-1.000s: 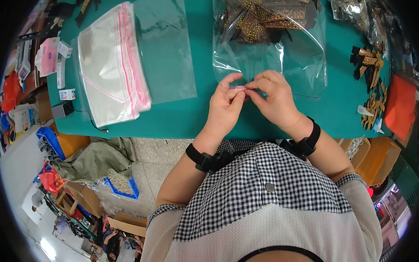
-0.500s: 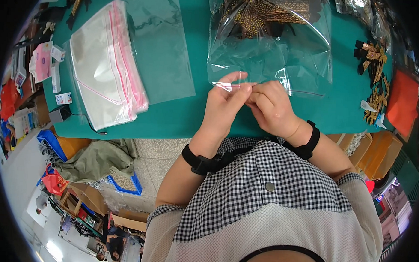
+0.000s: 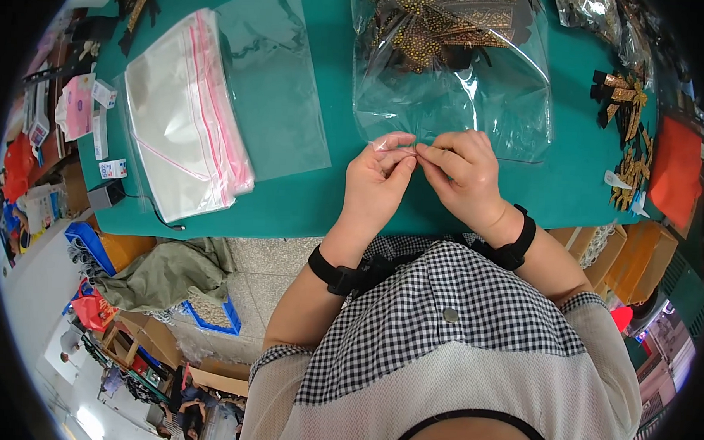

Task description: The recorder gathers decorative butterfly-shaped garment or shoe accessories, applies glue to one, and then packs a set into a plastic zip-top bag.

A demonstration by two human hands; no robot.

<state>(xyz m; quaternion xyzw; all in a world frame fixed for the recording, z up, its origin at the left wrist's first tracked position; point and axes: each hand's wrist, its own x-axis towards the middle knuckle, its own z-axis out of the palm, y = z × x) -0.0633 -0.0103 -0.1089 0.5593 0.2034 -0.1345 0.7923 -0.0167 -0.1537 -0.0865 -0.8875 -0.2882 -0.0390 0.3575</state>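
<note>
A clear plastic bag lies on the green table, with gold-studded black bows inside its far part. At its near edge, my left hand is closed, pinching the film between thumb and fingers. Close beside it my right hand pinches the same edge, its thumb and forefinger almost meeting the left fingertips. The film between the fingers is partly hidden by them. Left of my hands rests a stack of clear bags with pink strips along one side.
A single flat clear sheet lies beside the stack. Loose gold-and-black bows sit at the table's right edge, near a red sheet. A small black box with a cable sits at the left edge. Cardboard boxes stand below right.
My right hand has shifted slightly, its fingers raised more upright. The left fingers have curled further over the bag's edge, and the bag's near edge has bunched between my hands.
</note>
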